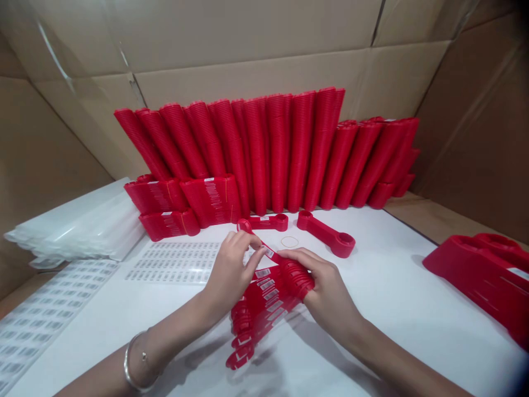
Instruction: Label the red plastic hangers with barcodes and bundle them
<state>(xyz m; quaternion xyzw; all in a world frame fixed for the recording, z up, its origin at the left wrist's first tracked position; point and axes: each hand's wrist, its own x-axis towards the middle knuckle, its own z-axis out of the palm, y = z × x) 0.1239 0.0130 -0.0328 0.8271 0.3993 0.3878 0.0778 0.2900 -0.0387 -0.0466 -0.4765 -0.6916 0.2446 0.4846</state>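
Note:
My right hand [326, 289] is closed around a fanned stack of red plastic spoon-shaped pieces [264, 309], each with a small white barcode label. My left hand [233, 267] pinches the topmost red piece [256, 234] of that stack, fingertips pressing near its label. A silver bangle sits on my left wrist. Both hands hover low over the white table [392, 286].
Tall leaning columns of stacked red pieces [264, 149] line the back against cardboard walls. Bundled red stacks [185, 201], two loose red pieces [326, 234], a rubber band [289, 241], barcode label sheets [177, 262], clear plastic bags [78, 226] and more red pieces [487, 281] surround the hands.

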